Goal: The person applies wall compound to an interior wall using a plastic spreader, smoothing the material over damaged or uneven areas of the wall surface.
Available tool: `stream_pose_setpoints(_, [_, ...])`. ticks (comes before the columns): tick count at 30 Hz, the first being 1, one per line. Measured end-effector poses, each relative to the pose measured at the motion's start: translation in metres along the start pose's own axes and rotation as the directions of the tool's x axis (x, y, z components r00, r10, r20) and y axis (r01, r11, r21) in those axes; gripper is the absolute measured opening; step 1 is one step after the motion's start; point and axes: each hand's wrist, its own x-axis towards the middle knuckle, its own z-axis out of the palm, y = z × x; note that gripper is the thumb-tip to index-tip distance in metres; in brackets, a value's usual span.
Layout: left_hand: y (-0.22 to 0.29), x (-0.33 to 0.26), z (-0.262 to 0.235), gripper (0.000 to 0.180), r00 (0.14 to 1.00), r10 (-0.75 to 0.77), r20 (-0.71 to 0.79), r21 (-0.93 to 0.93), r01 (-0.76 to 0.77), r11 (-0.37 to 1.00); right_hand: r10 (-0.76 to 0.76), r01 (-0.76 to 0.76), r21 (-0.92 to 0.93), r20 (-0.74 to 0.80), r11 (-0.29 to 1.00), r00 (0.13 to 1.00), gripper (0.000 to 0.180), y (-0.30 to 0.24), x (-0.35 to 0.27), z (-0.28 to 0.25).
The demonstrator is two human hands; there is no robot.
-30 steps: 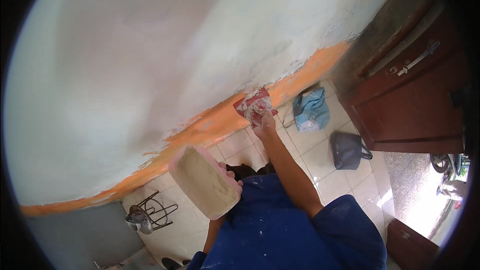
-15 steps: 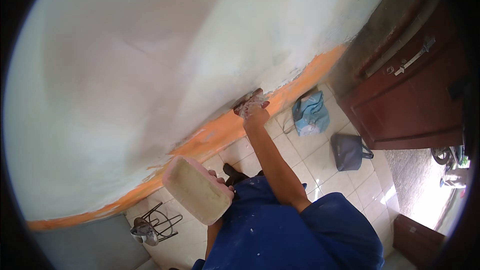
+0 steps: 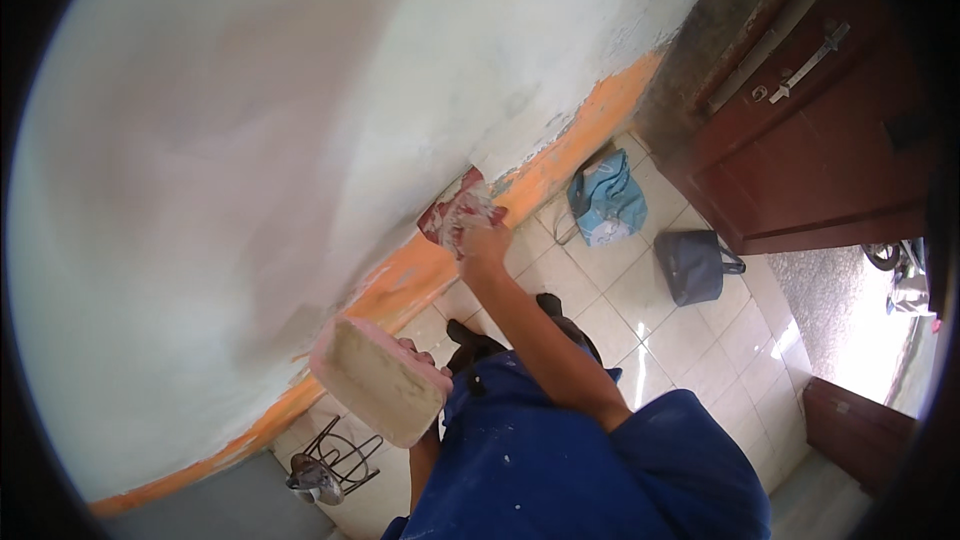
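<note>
- My right hand [image 3: 484, 245], at the centre of the frame, has its fingers closed on a red-stained trowel [image 3: 455, 212].
- I see the trowel blade pressed against the wall [image 3: 300, 120] right at the lower edge of the pale plaster, where the orange band [image 3: 580, 135] begins.
- My left hand [image 3: 420, 358], lower left of centre, has its fingers curled under a pink plaster board [image 3: 375, 380]; only the fingertips show past its right edge.
- The board is tilted, its cream-coated face turned up toward me, and it sits well apart from the trowel.
- The wall fills the upper left of the frame, smooth and whitish, with the orange band running diagonally from lower left to upper right.
- On the tiled floor [image 3: 690, 340], right of centre, a light blue bag [image 3: 606, 202] lies just beside the orange band.
- A dark grey bag [image 3: 692, 265] lies near the blue one, lower and further right.
- A dark brown wooden door [image 3: 830, 130] with 1 metal handle stands in the upper right.
- A black wire stand [image 3: 335, 455] sits on the floor at the lower left, below the board.
- My blue work clothes [image 3: 570, 470], flecked with white, fill the bottom centre.
</note>
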Motion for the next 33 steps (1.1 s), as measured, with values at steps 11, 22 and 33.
stream_pose_setpoints(11, [-0.008, -0.005, 0.007, 0.072, 0.997, 0.043, -0.068, -0.012, -0.044, 0.999, 0.056, -0.039, 0.123, -0.134, 0.992, 0.989, 0.022, 0.014, 0.070, -0.047])
stream_pose_setpoints(22, [-0.004, -0.034, 0.007, 0.071, 0.983, 0.172, -0.064, -0.151, -0.180, 0.972, -0.044, 0.044, 0.016, -0.013, 0.999, 0.999, 0.018, -0.004, 0.007, 0.017])
stream_pose_setpoints(33, [-0.008, -0.031, 0.006, 0.066, 0.978, 0.202, -0.041, -0.111, -0.206, 0.972, 0.097, -0.103, -0.032, -0.159, 0.994, 0.982, 0.019, -0.019, 0.037, -0.046])
